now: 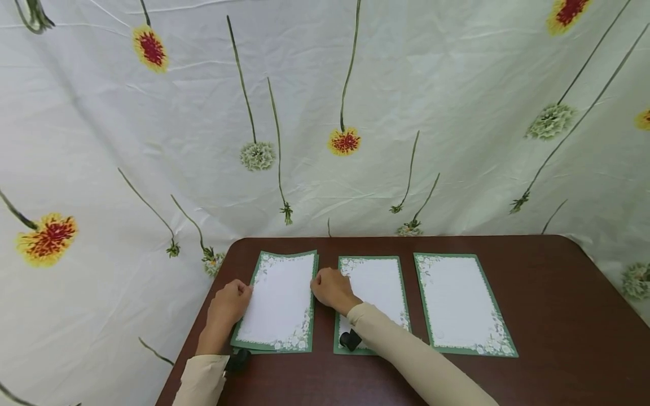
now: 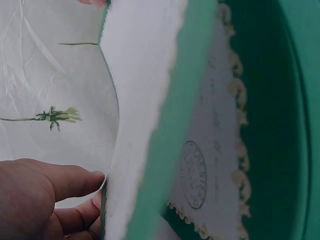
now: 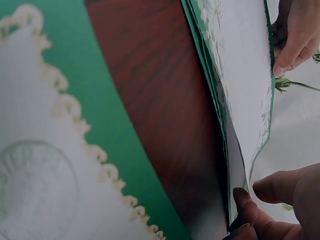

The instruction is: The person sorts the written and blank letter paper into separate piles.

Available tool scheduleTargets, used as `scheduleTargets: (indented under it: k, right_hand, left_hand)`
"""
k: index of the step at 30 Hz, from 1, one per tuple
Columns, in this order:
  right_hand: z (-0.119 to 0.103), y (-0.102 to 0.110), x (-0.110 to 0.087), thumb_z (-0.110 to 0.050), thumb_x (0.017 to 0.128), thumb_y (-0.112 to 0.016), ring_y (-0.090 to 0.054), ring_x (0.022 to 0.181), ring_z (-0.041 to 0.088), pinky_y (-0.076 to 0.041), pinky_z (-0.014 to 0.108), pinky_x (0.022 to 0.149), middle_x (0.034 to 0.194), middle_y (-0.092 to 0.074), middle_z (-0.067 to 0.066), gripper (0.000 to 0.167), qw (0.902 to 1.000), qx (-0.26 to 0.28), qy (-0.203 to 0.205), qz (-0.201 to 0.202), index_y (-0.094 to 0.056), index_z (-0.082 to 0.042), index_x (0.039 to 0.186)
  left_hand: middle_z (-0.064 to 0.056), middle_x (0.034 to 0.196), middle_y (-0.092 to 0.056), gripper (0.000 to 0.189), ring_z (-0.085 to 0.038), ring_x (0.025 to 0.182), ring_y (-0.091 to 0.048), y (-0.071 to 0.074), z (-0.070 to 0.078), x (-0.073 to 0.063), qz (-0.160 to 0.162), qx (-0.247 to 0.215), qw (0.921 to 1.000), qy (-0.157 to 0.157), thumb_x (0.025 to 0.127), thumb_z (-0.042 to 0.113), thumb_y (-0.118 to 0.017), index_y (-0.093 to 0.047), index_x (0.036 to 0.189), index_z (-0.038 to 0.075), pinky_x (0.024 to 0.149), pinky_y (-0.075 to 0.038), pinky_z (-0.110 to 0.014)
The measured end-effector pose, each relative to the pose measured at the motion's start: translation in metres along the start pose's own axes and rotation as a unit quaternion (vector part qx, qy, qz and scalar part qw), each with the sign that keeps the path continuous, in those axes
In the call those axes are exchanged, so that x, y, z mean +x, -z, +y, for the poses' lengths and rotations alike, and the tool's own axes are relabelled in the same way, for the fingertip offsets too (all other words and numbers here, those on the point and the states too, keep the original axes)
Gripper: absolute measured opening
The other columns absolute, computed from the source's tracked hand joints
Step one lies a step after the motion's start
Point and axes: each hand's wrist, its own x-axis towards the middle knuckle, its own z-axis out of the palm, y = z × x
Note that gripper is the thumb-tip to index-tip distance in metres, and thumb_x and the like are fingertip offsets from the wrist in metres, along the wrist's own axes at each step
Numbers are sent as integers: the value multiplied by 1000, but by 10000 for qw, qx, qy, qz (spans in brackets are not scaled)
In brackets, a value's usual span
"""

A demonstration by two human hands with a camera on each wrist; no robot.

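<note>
Sheet [image 1: 279, 299] (green-edged) — in both hands [image 1: 229, 304] [image 1: 332, 288]

The bordered sheets [image 1: 278, 299] were of thin paper, smooth and matt on the printed face. The tabletop [image 1: 553, 316] presented a smooth, wood-grained surface with a low sheen. The backdrop [image 1: 457, 84] appeared to be creased, faintly glossy cloth, and the sleeves [image 1: 406, 347] were matt cloth

A dark reddish-brown table [image 1: 558, 338] with rounded far corners stands before a pale, wrinkled cloth [image 1: 457, 84] on its far side, printed with a red-and-yellow bloom [image 1: 48, 238] on the left and a whitish-green puff [image 1: 550, 121] on the right.
</note>
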Motion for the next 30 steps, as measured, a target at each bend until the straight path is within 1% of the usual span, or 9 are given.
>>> scheduleTargets:
  k: [3, 6, 8, 12, 15, 20, 25, 27, 30]
  right_hand:
    - [0, -1, -1, -16, 104, -53, -31, 46, 15, -48, 56, 91, 47, -31, -5, 54, 9999, -151, 6, 14, -35, -21, 53]
    - [1, -2, -2, -16, 104, -56, -31, 46, 16, -47, 64, 102, 46, -29, -6, 56, 9996, -292, 23, 29, -35, -20, 52]
    - [1, -2, -2, -17, 105, -57, -32, 46, 16, -47, 63, 102, 45, -30, -6, 58, 9991, -413, -1, 28, -35, -20, 51]
    - [1, 2, -3, -18, 106, -59, -36, 50, 16, -47, 51, 86, 50, -35, -4, 56, 9983, -568, -34, 83, -39, -19, 53]
    - [3, 7, -3, -19, 106, -60, -41, 55, 16, -46, 48, 82, 57, -43, -2, 49, 9982, -583, -39, 115, -46, -17, 59]
    - [10, 20, -6, -23, 106, -62, -56, 68, 18, -48, 52, 89, 70, -60, 0, 31, 9990, -425, -63, 138, -63, -14, 77]
    - [25, 42, -11, -23, 106, -64, -68, 88, 24, -48, 53, 87, 98, -75, 7, 18, 9989, -333, 51, 330, -76, -10, 100]
    - [33, 51, -13, -24, 106, -64, -68, 90, 25, -47, 54, 88, 102, -75, 8, 20, 9990, -274, 30, 355, -77, -9, 111]
    - [46, 66, -17, -25, 106, -65, -67, 91, 24, -45, 56, 92, 101, -71, 8, 27, 9988, -280, -87, 391, -73, -7, 125]
  left_hand:
    - [-12, 81, -62, 28, -26, 69, -58, -3, -1, -1, -41, 63, 10000, -27, 108, 26, -56, -60, 92, 3, 62, -43, -39]
    - [-11, 82, -62, 27, -26, 71, -58, -5, -1, -1, -94, 102, 9999, -9, 107, 25, -56, -59, 92, 3, 65, -43, -40]
    - [-12, 82, -62, 27, -27, 71, -59, -6, -1, -2, -100, 99, 9999, -10, 107, 25, -57, -60, 92, 3, 66, -45, -42]
    - [-12, 80, -62, 26, -27, 71, -59, -8, 0, -2, -79, 200, 9998, -50, 106, 26, -60, -59, 93, 3, 69, -46, -46]
    - [-11, 79, -62, 26, -26, 70, -59, -8, -1, -1, -74, 291, 9995, -62, 106, 27, -61, -59, 93, 4, 71, -46, -48]
    - [-12, 80, -64, 27, -28, 72, -60, -9, -1, 0, -60, 376, 9992, -92, 105, 27, -62, -59, 94, 3, 77, -47, -53]
    - [-19, 89, -65, 25, -36, 80, -64, -10, 7, 0, 370, 472, 9972, -442, 104, 23, -63, -61, 98, -1, 79, -48, -58]
    - [-24, 96, -64, 25, -41, 87, -65, -12, 13, -1, 612, 475, 9951, -620, 104, 22, -64, -63, 102, -3, 79, -48, -60]
    - [-30, 110, -62, 27, -47, 100, -61, -18, 29, -3, 800, 416, 9930, -767, 104, 20, -65, -63, 111, -6, 84, -45, -62]
